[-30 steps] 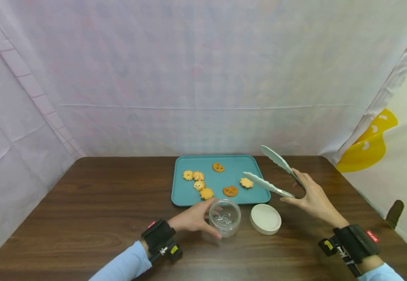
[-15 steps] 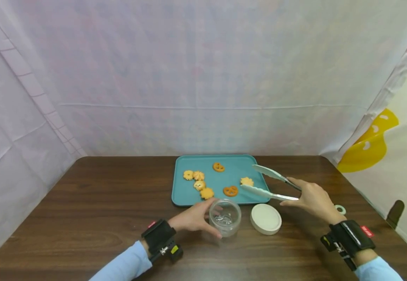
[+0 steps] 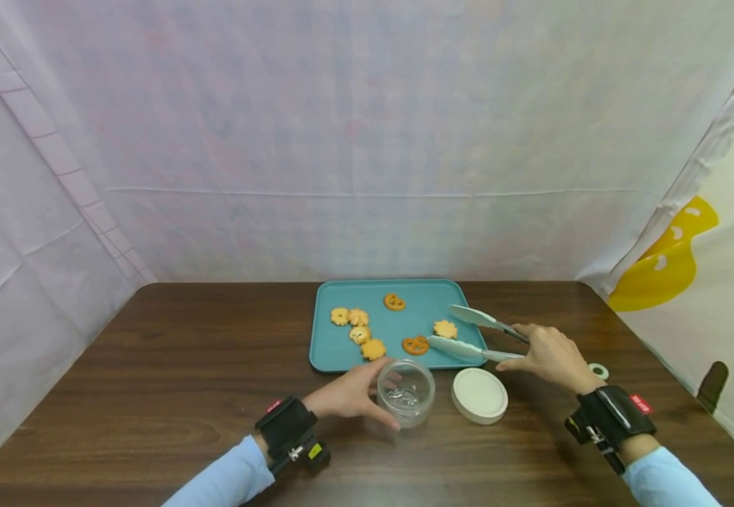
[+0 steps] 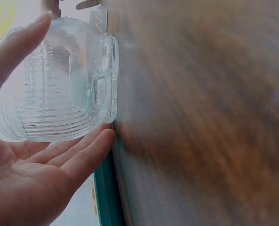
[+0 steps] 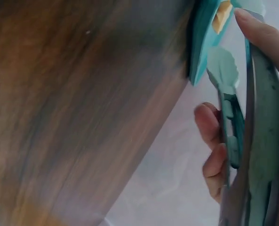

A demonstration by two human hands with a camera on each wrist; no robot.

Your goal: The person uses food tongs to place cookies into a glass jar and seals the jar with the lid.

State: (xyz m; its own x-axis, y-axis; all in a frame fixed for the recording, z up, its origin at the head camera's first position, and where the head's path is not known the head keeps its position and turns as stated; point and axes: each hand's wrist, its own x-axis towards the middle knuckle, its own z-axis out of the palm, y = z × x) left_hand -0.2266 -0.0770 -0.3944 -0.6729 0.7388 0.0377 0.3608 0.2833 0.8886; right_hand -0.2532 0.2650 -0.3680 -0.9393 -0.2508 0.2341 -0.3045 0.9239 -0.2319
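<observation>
My left hand (image 3: 349, 394) holds a clear jar (image 3: 406, 401) on the table, thumb on the near side and fingers on the far side. Ridges run round the jar's wall in the left wrist view. My right hand (image 3: 552, 358) grips a pair of tongs (image 3: 458, 347) with pale, scalloped tips. The tongs' arms are spread, one tip on either side of a flower-shaped cookie (image 3: 445, 329) on the teal tray (image 3: 433, 292). Beside the nearer tip lies a pretzel (image 3: 415, 345). In the right wrist view, the thumb (image 5: 266, 35) lies along one arm of the tongs.
A round white lid (image 3: 480, 396) lies right of the jar, in front of the tray. Several cookies (image 3: 358, 334) cluster on the tray's left part, and another pretzel (image 3: 394, 302) lies toward the back. Pale cloth (image 3: 354, 176) hangs behind the brown table (image 3: 215, 366).
My right hand has moved left and lowered the tongs, bringing their spread tips from above the tray's right edge to either side of the right-hand cookie. The left hand and jar have stayed put.
</observation>
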